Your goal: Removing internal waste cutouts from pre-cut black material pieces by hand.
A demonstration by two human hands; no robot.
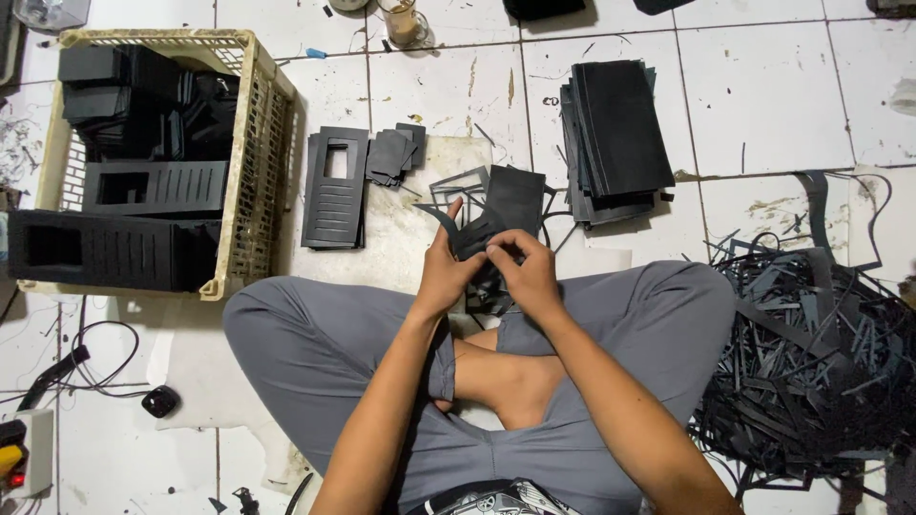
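One plastic crate far left. Two stacks of black sheets: one center, one far right. One scrap heap near right. One cup far.

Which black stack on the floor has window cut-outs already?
The stack beside the crate: its top sheet shows a rectangular window and slots. The right-hand stack is plain.

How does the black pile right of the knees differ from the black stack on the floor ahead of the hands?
The scrap pile is a loose tangle of thin strips and offcuts; the sheet stack is whole rectangular sheets laid flat and roughly squared. The scrap pile sprawls wide beside the right knee; the sheet stack is compact and lies farther off. Both look like the same matte black material on the white tiled floor.
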